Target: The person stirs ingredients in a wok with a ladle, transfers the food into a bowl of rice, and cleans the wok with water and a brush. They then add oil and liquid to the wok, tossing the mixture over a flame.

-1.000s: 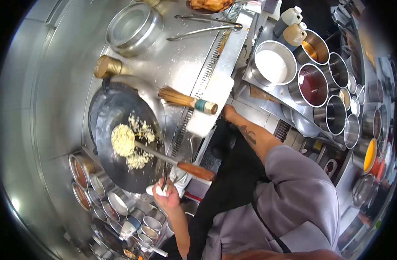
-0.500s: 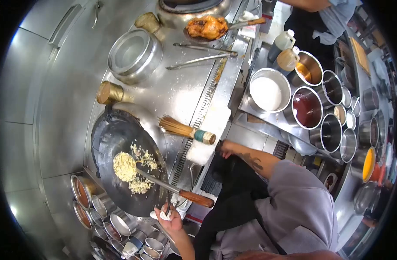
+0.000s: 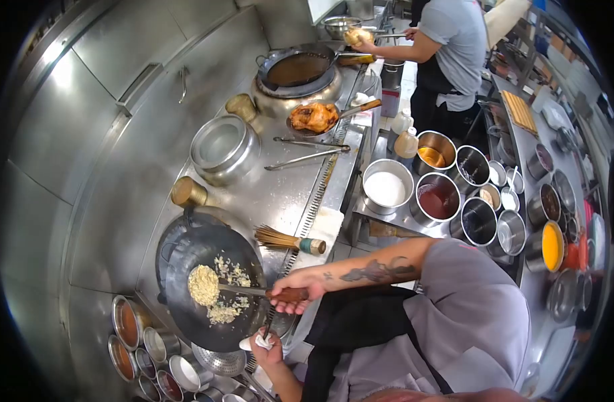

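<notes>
A dark wok (image 3: 179, 268) sits on the steel range, with pale yellow, grainy food (image 3: 226, 311) like rice scattered in it. A rounded heap of the same food fills the bowl of a long ladle (image 3: 243, 289) resting in the wok. My right hand (image 3: 297, 291) is wrapped round the ladle's wooden handle. Closer to the front edge, my left hand (image 3: 270, 352) is closed on a folded white cloth (image 3: 262, 340), with the wok's dark handle rising out of it. A bamboo brush (image 3: 287, 239) lies beyond my right hand.
A roast bird (image 3: 314, 118) rests on a ladle, beside tongs (image 3: 307, 158) and a lidded pot (image 3: 223, 149). Sauce pots (image 3: 435, 199) crowd the cart on the right. Several tins (image 3: 129, 320) and a perforated skimmer (image 3: 220, 360) lie near the wok. A co-worker (image 3: 447, 53) stands at another wok (image 3: 297, 70).
My right hand, previously off the ladle near the counter's edge, now grips its wooden handle. My left hand keeps the cloth. The view has shifted, bringing the co-worker and the far wok into fuller sight.
</notes>
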`<state>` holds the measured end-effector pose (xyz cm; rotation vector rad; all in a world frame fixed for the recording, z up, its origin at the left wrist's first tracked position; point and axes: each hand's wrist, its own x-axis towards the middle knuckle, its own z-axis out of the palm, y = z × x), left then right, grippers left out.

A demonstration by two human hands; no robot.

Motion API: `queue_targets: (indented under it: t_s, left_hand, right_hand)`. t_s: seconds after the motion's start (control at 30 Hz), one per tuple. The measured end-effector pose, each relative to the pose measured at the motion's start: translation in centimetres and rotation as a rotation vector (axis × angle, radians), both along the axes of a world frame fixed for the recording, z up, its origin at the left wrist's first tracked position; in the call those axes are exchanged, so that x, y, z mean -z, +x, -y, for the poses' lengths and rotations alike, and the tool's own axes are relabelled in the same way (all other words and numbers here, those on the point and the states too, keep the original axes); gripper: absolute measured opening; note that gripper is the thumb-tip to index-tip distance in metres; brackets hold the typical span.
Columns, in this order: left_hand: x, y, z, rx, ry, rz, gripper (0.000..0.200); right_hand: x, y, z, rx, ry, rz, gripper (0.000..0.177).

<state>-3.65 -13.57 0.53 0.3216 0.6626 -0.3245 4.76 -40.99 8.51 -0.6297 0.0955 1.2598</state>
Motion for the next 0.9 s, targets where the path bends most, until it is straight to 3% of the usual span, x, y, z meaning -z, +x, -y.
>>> queue_targets:
  t_s: [0.1, 0.23, 0.37, 0.57, 0.73, 0.83, 0.87, 0.9]
  left_hand:
    - [2.0, 0.0, -1.0, 0.056, 0.017, 0.071, 0.009]
    - [0.4, -0.4, -0.9, 0.071, 0.131, 0.073, 0.005]
    - [0.0, 0.0, -3.1, 0.146, 0.251, 0.100, 0.005]
    - [-4.1, -0.5, -5.4, 0.229, 0.363, 0.073, 0.009]
    - [-6.8, -3.5, -3.2, 0.426, 0.498, 0.200, 0.012]
    - [-10.2, -5.8, 0.3, 0.562, 0.586, 0.281, 0.014]
    - [-12.0, -13.9, 0.7, 0.527, 0.561, 0.365, 0.014]
    - [-13.6, -16.2, 1.6, 0.555, 0.564, 0.397, 0.015]
  right_hand:
    - [-0.2, 2.6, -5.1, 0.019, -0.134, 0.062, 0.026]
    - [2.9, 4.7, -10.6, 0.036, -0.329, 0.059, 0.020]
    - [4.4, 4.1, -12.3, 0.010, -0.144, 0.021, 0.018]
    - [0.8, -1.2, -8.6, 0.190, -0.217, 0.048, 0.017]
    - [-2.5, -11.4, -2.3, 0.452, -0.253, 0.100, 0.005]
    - [-4.4, -18.5, 1.0, 0.640, -0.244, 0.126, 0.012]
    - [-6.8, -27.0, 1.4, 0.652, -0.267, 0.235, 0.012]
    - [-8.1, -30.7, 2.0, 0.700, -0.263, 0.271, 0.012]
